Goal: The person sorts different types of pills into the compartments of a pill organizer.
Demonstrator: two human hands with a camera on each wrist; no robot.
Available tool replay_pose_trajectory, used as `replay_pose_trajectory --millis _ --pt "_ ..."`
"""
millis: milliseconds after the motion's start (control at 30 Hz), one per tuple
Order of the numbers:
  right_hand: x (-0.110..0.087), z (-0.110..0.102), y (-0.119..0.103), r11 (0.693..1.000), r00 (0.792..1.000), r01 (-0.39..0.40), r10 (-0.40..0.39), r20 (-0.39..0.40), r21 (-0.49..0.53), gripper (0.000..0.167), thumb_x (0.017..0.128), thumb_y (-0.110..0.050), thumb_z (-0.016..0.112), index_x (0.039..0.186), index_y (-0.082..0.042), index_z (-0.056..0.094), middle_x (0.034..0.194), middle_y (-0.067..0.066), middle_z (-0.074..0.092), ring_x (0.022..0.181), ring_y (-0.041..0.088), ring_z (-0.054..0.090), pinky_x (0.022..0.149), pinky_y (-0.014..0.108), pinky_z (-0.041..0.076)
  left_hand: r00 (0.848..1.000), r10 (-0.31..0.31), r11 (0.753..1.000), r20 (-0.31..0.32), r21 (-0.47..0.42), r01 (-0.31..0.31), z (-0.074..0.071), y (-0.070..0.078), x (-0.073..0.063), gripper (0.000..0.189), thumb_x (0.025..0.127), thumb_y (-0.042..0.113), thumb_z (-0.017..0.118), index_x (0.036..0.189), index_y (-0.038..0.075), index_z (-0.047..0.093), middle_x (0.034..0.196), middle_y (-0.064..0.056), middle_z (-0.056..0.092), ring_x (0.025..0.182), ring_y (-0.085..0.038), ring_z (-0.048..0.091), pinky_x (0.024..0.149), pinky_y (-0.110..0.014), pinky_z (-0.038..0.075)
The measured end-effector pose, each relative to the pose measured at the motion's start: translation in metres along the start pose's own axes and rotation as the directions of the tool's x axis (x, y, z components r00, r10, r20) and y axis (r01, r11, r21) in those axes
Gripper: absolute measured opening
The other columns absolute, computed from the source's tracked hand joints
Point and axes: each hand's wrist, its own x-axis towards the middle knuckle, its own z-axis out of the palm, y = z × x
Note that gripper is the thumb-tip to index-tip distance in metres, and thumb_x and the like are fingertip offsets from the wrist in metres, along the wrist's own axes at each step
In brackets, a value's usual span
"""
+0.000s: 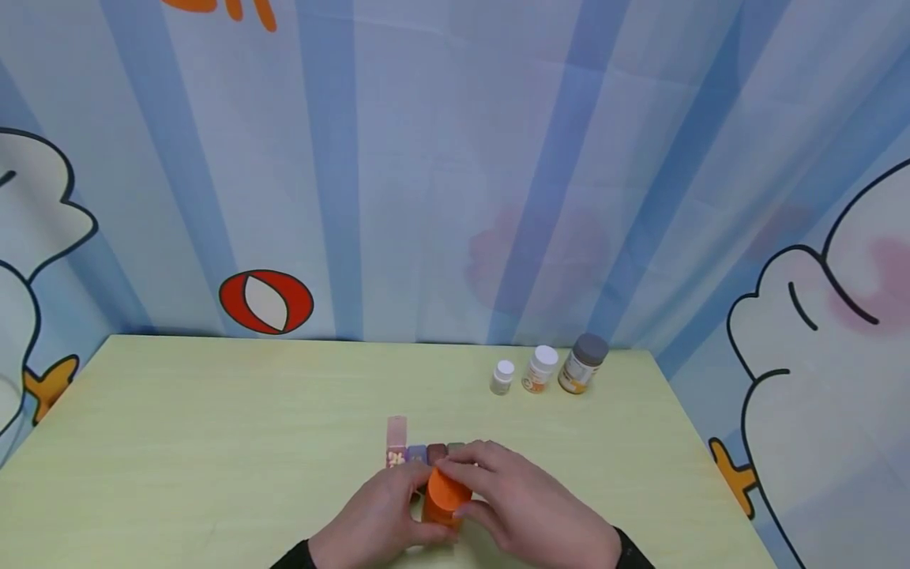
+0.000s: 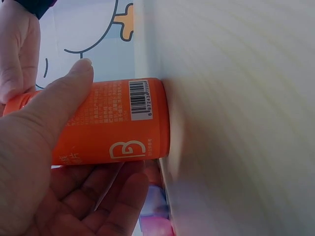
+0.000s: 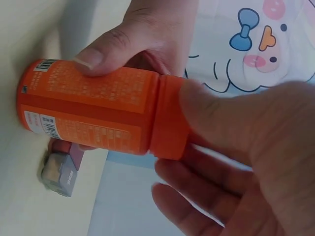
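An orange bottle (image 2: 118, 123) with barcodes and small print stands upright on the table. My left hand (image 1: 380, 510) grips its body, the thumb on one side and the fingers round the other. At the top, my right hand (image 1: 522, 502) pinches the orange cap (image 3: 172, 118) between thumb and fingers. The cap sits on the bottle; whether it is loose cannot be told. Just behind the hands lies a row of small coloured compartments, like a pill organizer (image 1: 416, 453), partly hidden. Its pink lid (image 1: 396, 431) at the left end stands open.
Towards the table's back right stand a small white-capped bottle (image 1: 502, 378), a white bottle (image 1: 540, 369) and a larger dark-capped jar (image 1: 583, 363). The pale yellow table (image 1: 213, 427) ends at a blue striped curtain (image 1: 419, 174).
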Motion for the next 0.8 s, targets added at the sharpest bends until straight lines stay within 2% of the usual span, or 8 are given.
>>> replay_pose_trajectory --millis 100,167,300,367,533,600,733,800 --pt "0.0018 0.0021 0.0004 0.996 0.996 -0.089 0.089 -0.02 0.01 0.049 0.088 -0.054 0.059 0.128 -0.027 0.058 0.113 -0.015 0.053 0.098 0.001 0.051 0.084 0.018 0.049 1.0 -0.013 1.0 0.003 0.014 0.013 0.0002 -0.0005 0.0006 0.043 0.072 0.054 0.078 0.108 0.036 0.063 0.1 0.022 0.062 0.088 -0.004 0.056 0.085 -0.028 0.051" --pt "0.0012 0.0027 0.0005 0.993 0.993 -0.115 0.116 -0.006 0.026 0.054 0.087 -0.059 0.056 0.133 -0.031 0.054 0.118 -0.015 0.052 0.102 0.001 0.051 0.086 0.019 0.05 1.0 -0.011 1.0 -0.002 0.029 0.011 0.0004 -0.0011 0.0006 0.044 0.072 0.056 0.077 0.108 0.035 0.063 0.099 0.022 0.062 0.087 -0.004 0.056 0.084 -0.027 0.051" --pt "-0.0014 0.0012 0.0003 1.0 0.999 -0.015 0.015 0.038 0.018 0.057 0.096 -0.042 0.055 0.148 -0.032 0.035 0.146 -0.013 0.041 0.128 0.007 0.047 0.098 0.026 0.048 1.0 0.002 1.0 -0.013 0.028 -0.001 0.0005 -0.0014 -0.0001 0.048 0.071 0.056 0.078 0.112 0.036 0.061 0.104 0.023 0.061 0.089 -0.002 0.056 0.084 -0.026 0.051" --pt "-0.0015 0.0007 -0.0004 1.0 0.999 0.028 -0.028 0.044 0.004 0.055 0.098 -0.033 0.055 0.149 -0.03 0.035 0.149 -0.012 0.038 0.132 0.008 0.045 0.1 0.027 0.047 1.0 -0.003 1.0 -0.015 0.022 0.004 0.0006 -0.001 -0.0001 0.05 0.07 0.054 0.079 0.113 0.037 0.06 0.106 0.023 0.061 0.091 -0.002 0.056 0.085 -0.026 0.051" --pt "0.0018 0.0027 -0.0018 0.997 0.997 -0.078 0.078 0.008 -0.002 0.055 0.092 -0.05 0.057 0.142 -0.031 0.045 0.123 -0.014 0.051 0.106 0.001 0.051 0.089 0.019 0.049 0.999 -0.033 0.999 -0.005 0.042 0.033 0.0003 -0.0002 0.0005 0.047 0.071 0.055 0.078 0.11 0.034 0.063 0.101 0.021 0.062 0.088 -0.006 0.055 0.084 -0.028 0.051" --pt "0.0013 0.0036 -0.0017 0.994 0.994 -0.109 0.109 0.011 0.005 0.061 0.089 -0.056 0.056 0.144 -0.034 0.041 0.126 -0.015 0.05 0.108 0.001 0.05 0.089 0.019 0.049 1.0 -0.031 0.998 -0.004 0.056 0.031 0.0003 -0.0003 0.0003 0.048 0.072 0.057 0.076 0.111 0.033 0.063 0.1 0.02 0.062 0.087 -0.005 0.055 0.083 -0.028 0.051" --pt "-0.0005 0.0053 -0.0006 1.0 0.998 -0.013 0.013 0.062 0.005 0.063 0.096 -0.042 0.056 0.151 -0.033 0.027 0.151 -0.013 0.034 0.131 0.007 0.042 0.099 0.026 0.047 1.0 -0.002 0.998 -0.02 0.068 0.003 0.0009 -0.0005 -0.0012 0.06 0.072 0.057 0.076 0.124 0.034 0.057 0.114 0.02 0.061 0.091 -0.002 0.056 0.088 -0.028 0.052" --pt "0.0007 0.0073 -0.0008 1.0 0.997 0.024 -0.024 0.074 -0.002 0.061 0.097 -0.035 0.056 0.151 -0.031 0.028 0.154 -0.014 0.03 0.136 0.008 0.038 0.102 0.028 0.045 1.0 0.0 0.998 -0.021 0.068 0.002 0.0007 -0.0004 -0.0018 0.063 0.072 0.057 0.076 0.127 0.035 0.055 0.119 0.019 0.06 0.093 -0.002 0.055 0.089 -0.028 0.052"
